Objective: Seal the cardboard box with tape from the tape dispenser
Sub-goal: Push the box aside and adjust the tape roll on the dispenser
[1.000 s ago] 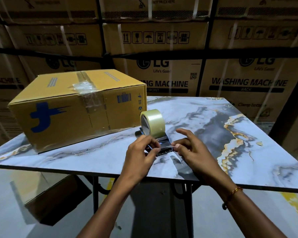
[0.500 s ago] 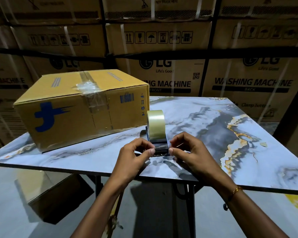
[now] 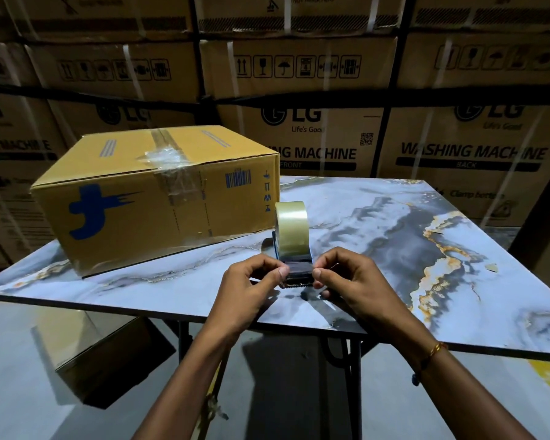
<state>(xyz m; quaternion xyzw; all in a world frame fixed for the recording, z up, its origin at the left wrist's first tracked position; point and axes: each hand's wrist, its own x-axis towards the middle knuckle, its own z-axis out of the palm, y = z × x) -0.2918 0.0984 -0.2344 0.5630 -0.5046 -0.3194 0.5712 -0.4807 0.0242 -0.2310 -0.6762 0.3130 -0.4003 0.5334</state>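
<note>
**A:** so where's everything sitting on the table (image 3: 378, 223)?

**B:** The box (image 3: 146, 198) is parked on the left side of the marble-look top, flaps shut, with crumpled clear tape already stuck across the top seam and down the front face. A blue logo and a barcode are printed on that face. The dispenser (image 3: 294, 265) is stood just off the box's near right corner, close but not touching as far as can be told, with the clear tape roll (image 3: 291, 227) mounted upright on it.

**A:** and the hands?

**B:** The front end of the dispenser is pinched from both sides. The left hand (image 3: 248, 290) is curled in, thumb and fingertips pressed to the left edge by the serrated cutter. The right hand (image 3: 353, 281) is curled the same way on the right edge. Whether a loose tape end is caught between the fingers can't be told, it's too clear and too small. A thin gold bangle (image 3: 435, 349) is worn on the right wrist.

**A:** background?

**B:** Big strapped cartons (image 3: 315, 128) marked LG washing machine are stacked behind the table.
</note>
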